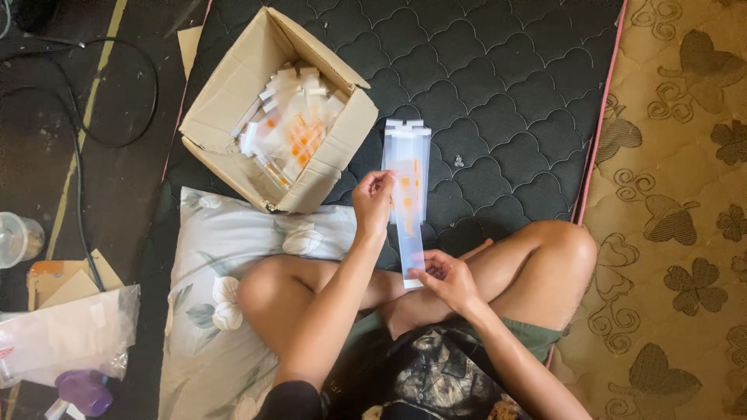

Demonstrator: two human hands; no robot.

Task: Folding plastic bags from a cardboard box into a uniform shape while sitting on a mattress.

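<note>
Here, the packet (408, 194) is a long, narrow, clear plastic sleeve with a pale backing, orange marks scattered along its middle and white tabs at its far end. It is held above the black quilted mattress (498, 70), in front of the person's crossed legs and just right of the box.

The right hand (445, 278) is nearest the body. It sits above the right shin, palm turned partly up, fingers curled narrow, with thumb and fingertips pinching the packet's near end. The forearm runs back toward the lower right of the view.

The left hand (373, 201) is further out. Its forearm rises from the left knee, and the fingers close in a narrow grip on the packet's left edge at about mid-length. Both hands therefore hold the same packet; neither is spread wide.

The packet's long axis runs away from the person, near to far, almost vertical in the view with a slight lean. The tabbed end points away from the body; the plain end points toward the lap. Its flat face is turned up to the camera.

Beyond the left hand, an open cardboard box (226, 109) rests on the mattress and holds a heap of similar packets. A floral pillow (210, 249) lies under the left knee. Left of the mattress, a cable (78, 210), a clear cup (17, 237) and a plastic bag (66, 330) lie on the floor.
</note>
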